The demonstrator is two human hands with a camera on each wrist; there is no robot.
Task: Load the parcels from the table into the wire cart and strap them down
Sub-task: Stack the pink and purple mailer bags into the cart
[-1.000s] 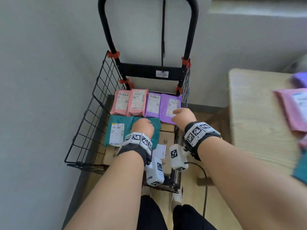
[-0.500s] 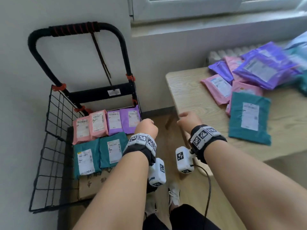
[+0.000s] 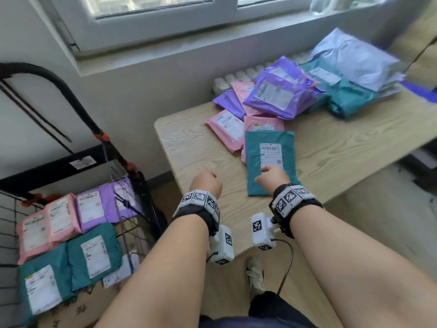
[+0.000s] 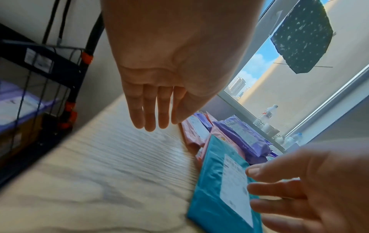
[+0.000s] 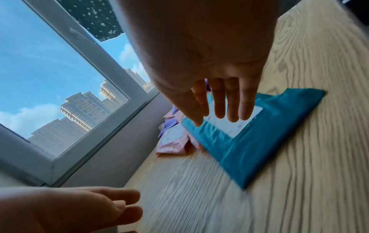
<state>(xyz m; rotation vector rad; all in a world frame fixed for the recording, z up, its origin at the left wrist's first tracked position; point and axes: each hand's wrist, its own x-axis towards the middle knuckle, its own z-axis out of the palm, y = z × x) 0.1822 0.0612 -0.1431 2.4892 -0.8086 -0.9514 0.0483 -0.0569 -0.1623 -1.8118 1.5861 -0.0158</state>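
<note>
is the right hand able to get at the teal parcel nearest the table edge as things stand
Probably yes. The right hand is open, directly over the teal parcel, which lies flat on top at the table edge with nothing covering it. The left hand is off to the side.

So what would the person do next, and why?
Probably lower the right hand onto the teal parcel and grip it. That parcel lies nearest on the table, the fingers are stretched out just above its label, and neither hand holds anything yet.
</note>
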